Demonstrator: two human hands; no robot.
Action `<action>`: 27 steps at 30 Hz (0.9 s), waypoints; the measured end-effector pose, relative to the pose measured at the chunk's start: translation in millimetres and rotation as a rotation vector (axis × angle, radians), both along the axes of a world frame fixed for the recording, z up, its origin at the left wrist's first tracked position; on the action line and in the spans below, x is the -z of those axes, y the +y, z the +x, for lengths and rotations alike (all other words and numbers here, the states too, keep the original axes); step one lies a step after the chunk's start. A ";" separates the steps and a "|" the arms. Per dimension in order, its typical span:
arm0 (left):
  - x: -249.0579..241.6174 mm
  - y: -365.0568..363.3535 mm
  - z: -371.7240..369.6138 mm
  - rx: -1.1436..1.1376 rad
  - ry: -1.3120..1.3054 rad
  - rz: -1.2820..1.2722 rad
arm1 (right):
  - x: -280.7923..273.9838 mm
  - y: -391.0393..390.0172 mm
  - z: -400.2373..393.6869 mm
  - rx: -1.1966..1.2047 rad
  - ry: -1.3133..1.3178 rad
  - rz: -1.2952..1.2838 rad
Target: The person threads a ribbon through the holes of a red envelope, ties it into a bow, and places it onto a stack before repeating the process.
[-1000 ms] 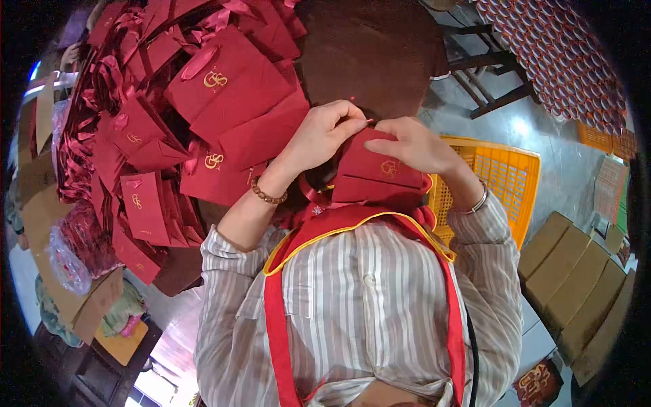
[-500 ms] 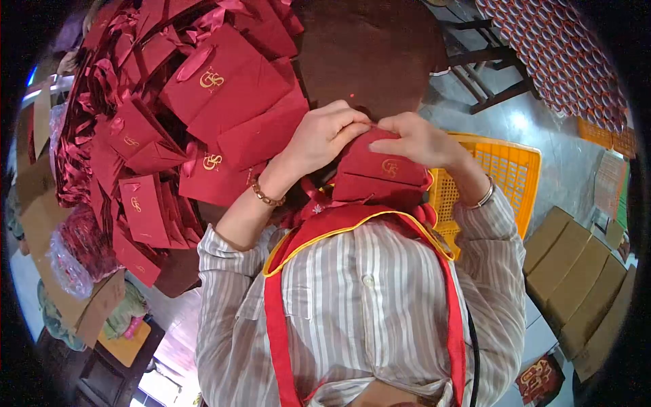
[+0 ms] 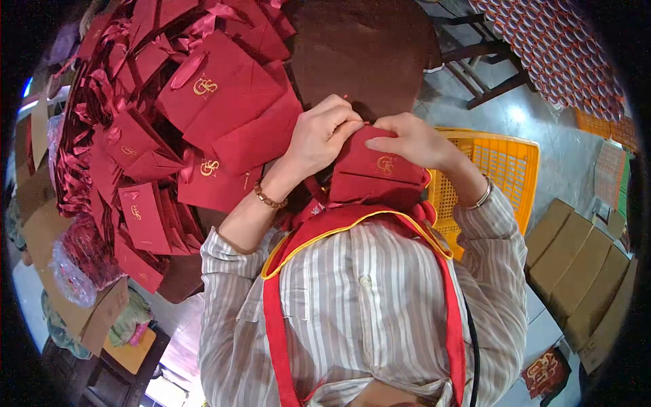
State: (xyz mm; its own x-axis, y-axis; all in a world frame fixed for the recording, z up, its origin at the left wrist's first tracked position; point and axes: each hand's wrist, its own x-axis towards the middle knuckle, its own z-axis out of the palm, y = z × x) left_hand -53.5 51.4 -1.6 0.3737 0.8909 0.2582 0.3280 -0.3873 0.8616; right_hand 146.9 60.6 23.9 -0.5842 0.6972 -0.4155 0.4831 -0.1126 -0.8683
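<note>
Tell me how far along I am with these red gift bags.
Done: a big heap of red bags with ribbon handles covers the table on your left. In hand: left hand and right hand both pinch the top edge of one red bag. What is left cannot be told; no unfinished stock shows.

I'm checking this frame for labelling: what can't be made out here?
- Head view: the top edge of the held bag is hidden under the left hand and right hand.
- What the fingertips pinch there is too small to tell.
- The gold logo is too small to read.
- The bag pile is cut off by the frame's dark rim.
</note>
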 end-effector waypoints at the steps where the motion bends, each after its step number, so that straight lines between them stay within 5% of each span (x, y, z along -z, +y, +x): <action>1: 0.6 0.2 0.3 0.000 0.000 -0.002 | -1.5 0.0 -0.5 0.000 0.000 -0.002; 16: -3.1 3.4 -3.1 0.058 0.006 -0.111 | -2.8 1.5 -3.3 -0.051 -0.151 0.010; 27: 3.6 3.1 -6.7 -0.014 -0.115 -0.225 | 9.1 -2.6 0.2 0.073 0.017 -0.088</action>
State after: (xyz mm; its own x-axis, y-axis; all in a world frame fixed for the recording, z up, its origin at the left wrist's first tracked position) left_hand -60.2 54.5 -5.2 0.3409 0.9355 0.0930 0.2267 -0.1778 0.9576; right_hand 147.2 58.1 14.7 -0.5406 0.6995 -0.4674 0.4564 -0.2229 -0.8614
